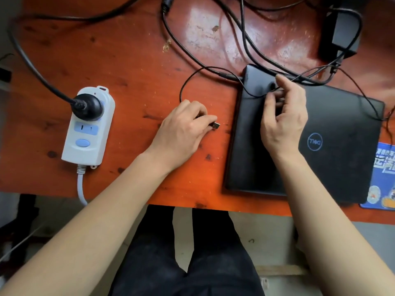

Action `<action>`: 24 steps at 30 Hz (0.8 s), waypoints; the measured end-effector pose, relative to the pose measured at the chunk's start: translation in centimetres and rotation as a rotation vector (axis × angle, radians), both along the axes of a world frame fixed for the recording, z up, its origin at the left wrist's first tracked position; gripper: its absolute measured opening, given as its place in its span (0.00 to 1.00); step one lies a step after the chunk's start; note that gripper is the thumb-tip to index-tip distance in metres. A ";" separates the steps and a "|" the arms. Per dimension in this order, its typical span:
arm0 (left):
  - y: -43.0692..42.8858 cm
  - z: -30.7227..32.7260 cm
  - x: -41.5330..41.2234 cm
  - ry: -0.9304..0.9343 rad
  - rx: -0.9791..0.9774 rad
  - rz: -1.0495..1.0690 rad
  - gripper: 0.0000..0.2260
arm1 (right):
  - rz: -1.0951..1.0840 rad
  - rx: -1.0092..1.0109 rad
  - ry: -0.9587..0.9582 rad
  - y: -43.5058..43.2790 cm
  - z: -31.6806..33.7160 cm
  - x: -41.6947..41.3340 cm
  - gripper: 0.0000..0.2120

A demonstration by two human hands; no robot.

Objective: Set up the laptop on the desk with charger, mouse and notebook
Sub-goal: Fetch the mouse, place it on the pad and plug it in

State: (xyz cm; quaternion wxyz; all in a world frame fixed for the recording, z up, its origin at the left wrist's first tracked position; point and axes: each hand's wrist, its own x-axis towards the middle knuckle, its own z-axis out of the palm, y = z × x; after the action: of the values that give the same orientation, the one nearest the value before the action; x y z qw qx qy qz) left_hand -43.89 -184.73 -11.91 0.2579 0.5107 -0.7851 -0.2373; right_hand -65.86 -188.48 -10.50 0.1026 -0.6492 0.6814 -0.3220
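Orange-red wood is carrying everything here: the desk [132,67] is holding a closed black laptop [333,150] toward its right edge, lid down and logo up. The left hand [181,131] is pinching a USB plug [215,125] between thumb and fingers, its metal tip pointing at the laptop's left side, just beside it but not yet touching. The right hand [282,116] is resting on the lid near the far left corner, fingers curled around a thin black cable [183,86] that is looping back to the plug. A thicker charger lead [226,74] is meeting the laptop's far left corner, and the charger brick [342,35] is lying near the far right corner. A white power strip [87,129] is sitting near the left edge with one black plug in it. Judging from this, the tangle of leads crossing the lid could snag and drag the charger lead out if the thin cable is pulled, and the plug could jam if it is pushed in upside down. Whatever port is being aimed at is not visible from above. No mouse body or notebook can be made out; a blue printed mat [382,178] is being cut off at the right edge.
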 end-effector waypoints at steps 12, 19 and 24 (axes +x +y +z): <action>1.3 -1.3 -3.4 0.004 -0.063 0.125 0.07 | 0.056 -0.010 0.057 0.1 -1.0 -0.2 0.17; 0.8 -1.2 -3.8 0.008 -0.033 0.135 0.07 | 0.040 -0.023 0.081 0.1 -1.2 0.2 0.16; 0.7 -1.2 -3.7 -0.011 -0.046 0.128 0.07 | 0.043 -0.031 0.093 0.0 -1.1 0.2 0.16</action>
State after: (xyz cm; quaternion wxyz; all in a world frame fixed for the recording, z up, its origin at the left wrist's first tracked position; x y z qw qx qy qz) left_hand -47.57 -184.03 -13.07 0.2801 0.5550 -0.7575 -0.1994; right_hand -65.61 -188.50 -11.63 0.0676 -0.6795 0.6664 -0.2995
